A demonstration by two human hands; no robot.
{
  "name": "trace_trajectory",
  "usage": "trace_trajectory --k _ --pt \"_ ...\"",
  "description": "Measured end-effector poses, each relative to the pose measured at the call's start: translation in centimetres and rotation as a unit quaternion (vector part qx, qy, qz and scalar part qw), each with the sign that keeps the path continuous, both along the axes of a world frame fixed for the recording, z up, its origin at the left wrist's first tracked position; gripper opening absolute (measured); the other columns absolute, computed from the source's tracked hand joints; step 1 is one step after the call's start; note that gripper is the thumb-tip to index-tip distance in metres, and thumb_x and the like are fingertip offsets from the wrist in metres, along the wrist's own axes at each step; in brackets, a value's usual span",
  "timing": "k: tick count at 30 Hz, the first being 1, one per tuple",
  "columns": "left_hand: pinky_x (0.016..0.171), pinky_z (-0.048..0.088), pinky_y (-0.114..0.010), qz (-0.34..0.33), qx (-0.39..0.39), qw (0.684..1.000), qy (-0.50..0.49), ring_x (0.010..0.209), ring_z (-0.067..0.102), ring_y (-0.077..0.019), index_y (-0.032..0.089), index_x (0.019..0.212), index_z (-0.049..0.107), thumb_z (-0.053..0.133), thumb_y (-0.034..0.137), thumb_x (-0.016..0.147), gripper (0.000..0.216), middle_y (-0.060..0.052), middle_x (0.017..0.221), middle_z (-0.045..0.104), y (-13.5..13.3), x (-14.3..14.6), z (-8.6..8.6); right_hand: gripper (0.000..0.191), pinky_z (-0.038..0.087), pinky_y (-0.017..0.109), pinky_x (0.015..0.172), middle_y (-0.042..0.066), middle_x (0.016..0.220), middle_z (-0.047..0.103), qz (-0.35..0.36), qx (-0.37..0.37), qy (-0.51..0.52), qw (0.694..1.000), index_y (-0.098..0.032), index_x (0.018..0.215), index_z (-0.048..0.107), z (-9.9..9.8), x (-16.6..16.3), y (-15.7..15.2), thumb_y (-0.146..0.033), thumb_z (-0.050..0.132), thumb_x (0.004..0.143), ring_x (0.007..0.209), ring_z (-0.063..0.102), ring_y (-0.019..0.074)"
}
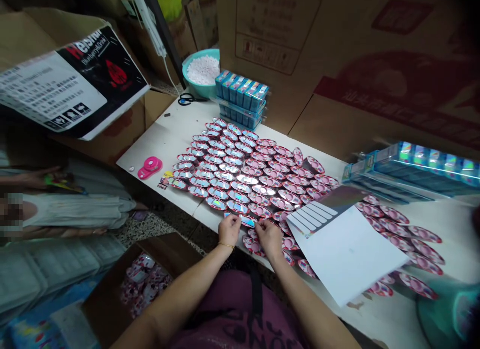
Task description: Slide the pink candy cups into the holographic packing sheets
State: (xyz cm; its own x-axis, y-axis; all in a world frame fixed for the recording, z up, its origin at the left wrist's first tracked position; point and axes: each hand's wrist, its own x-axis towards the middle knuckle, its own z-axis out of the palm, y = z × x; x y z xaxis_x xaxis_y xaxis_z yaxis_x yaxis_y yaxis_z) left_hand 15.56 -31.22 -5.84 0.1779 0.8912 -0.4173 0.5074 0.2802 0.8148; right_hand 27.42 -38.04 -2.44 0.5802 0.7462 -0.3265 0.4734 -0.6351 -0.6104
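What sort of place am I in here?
Likely a small packing or assembly workshop: rows of oval pieces fill much of a table, blue packs sit along its far edge, and big cartons stand close by.

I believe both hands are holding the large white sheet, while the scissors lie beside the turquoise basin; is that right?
Not quite: the head view shows the left hand and right hand at a shiny oval piece on the table, not holding the white sheet. The scissors do lie beside the turquoise basin.
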Motion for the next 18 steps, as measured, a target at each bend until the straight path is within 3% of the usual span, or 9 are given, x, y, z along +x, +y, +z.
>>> trace_trajectory --k 9,18 --pt "0.051 0.031 -0.020 -0.041 0.069 0.991 0.110 0.048 0.045 -0.0092 0.017 0.065 0.057 0.052 0.032 0.072 0.017 0.003 0.050 0.051 0.1 0.3 0.4 0.019 0.032 0.023 0.058 0.002 0.069 0.065 0.035 -0.064 -0.053 0.996 -0.020 0.074 0.063 0.7 0.0 0.7 -0.031 0.047 0.078 0.065 0.058 0.0154" --pt "0.048 0.033 -0.019 0.020 0.010 1.000 0.000 0.044 0.045 -0.0091 0.018 0.066 0.054 0.048 0.034 0.073 0.018 0.006 0.044 0.046 -0.3 0.4 -0.7 0.023 0.031 0.021 0.049 -0.001 0.053 0.058 0.019 -0.032 0.072 0.997 -0.018 0.060 0.060 0.5 1.4 1.1 -0.032 0.048 0.074 0.051 0.052 0.0123"
